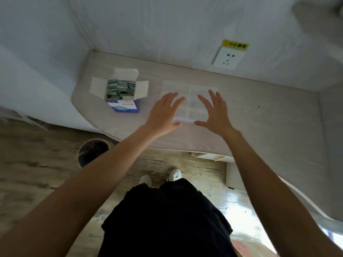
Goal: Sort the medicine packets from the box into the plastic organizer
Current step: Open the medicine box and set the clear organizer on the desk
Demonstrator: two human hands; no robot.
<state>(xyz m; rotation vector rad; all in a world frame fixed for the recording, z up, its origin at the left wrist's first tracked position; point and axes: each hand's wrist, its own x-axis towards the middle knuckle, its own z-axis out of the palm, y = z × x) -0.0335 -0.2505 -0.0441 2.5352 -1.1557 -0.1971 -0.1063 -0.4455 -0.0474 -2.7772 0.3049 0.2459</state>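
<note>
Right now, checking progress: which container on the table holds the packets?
The open cardboard box left of both hands, packed with packets; the clear organizer looks empty.

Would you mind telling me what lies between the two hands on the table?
In the head view, the clear plastic organizer lies between the left hand and the right hand.
</note>
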